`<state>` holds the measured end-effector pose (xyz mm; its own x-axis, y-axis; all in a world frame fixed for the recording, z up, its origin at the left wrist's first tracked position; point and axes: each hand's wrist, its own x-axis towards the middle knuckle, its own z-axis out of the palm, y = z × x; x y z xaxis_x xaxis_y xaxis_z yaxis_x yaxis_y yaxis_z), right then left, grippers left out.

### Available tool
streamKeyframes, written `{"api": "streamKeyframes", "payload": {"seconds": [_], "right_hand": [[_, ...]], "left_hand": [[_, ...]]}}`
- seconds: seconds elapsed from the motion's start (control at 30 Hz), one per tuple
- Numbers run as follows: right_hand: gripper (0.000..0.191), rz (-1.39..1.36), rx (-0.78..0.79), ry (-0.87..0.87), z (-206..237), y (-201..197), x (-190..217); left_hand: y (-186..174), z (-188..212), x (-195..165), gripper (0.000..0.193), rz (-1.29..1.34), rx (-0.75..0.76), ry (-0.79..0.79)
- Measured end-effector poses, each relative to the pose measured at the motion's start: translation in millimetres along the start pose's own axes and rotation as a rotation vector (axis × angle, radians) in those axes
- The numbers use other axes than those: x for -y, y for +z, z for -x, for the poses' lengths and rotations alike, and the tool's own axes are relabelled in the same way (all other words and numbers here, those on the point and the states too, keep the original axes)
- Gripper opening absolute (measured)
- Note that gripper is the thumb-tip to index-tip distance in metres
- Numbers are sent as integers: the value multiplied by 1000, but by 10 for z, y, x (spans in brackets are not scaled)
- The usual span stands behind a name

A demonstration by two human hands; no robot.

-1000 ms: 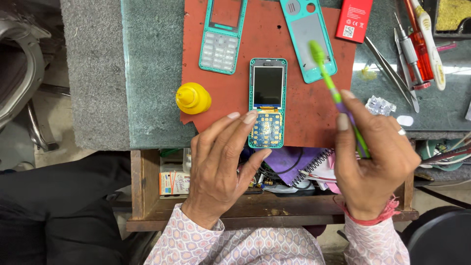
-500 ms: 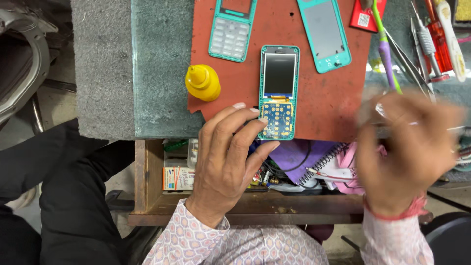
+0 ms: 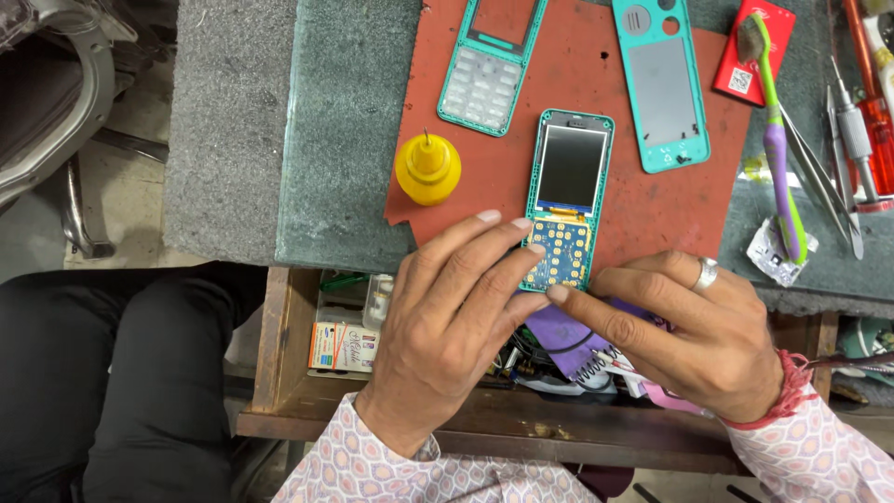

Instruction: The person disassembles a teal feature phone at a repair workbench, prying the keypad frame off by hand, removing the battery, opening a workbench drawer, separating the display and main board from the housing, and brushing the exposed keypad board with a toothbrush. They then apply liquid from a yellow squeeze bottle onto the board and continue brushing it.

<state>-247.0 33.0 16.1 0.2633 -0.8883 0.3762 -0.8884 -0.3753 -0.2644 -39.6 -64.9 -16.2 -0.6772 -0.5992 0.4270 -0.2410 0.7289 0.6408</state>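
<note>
Both hands' fingers [image 3: 521,253] on opened phone [image 3: 567,210]

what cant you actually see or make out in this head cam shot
Head view:
- Lower edge of the opened teal phone with bare keypad board: covered by the left hand and right hand fingertips.
- Open wooden drawer contents: mostly hidden behind both hands.
- Teal back cover and teal keypad front frame: tops cut off by the upper edge.
- Metal tools at right: cut by the frame edge.
</note>
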Motion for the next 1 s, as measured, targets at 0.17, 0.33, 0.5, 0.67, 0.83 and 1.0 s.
{"api": "streamKeyframes", "payload": {"seconds": [0.17,0.33,0.5,0.67,0.83,1.0], "right_hand": [[42,-19,8,-64,-70,1,-64],[45,-16,34,-88,-98,6,-80],[45,-22,59,-83,-126,1,-107],[42,-65,45,-96,-165,-22,-121],[47,-39,57,-91,-170,-1,-115],[41,-43,46,-82,-151,-14,-100]], "left_hand": [[-21,-8,9,41,11,18,-7],[-28,-34,21,39,0,18,-8],[-22,-43,24,40,-8,34,-19],[-21,-45,42,41,-7,44,-16],[-36,-47,44,40,0,52,-26],[-29,-44,33,40,2,54,-28]]}}
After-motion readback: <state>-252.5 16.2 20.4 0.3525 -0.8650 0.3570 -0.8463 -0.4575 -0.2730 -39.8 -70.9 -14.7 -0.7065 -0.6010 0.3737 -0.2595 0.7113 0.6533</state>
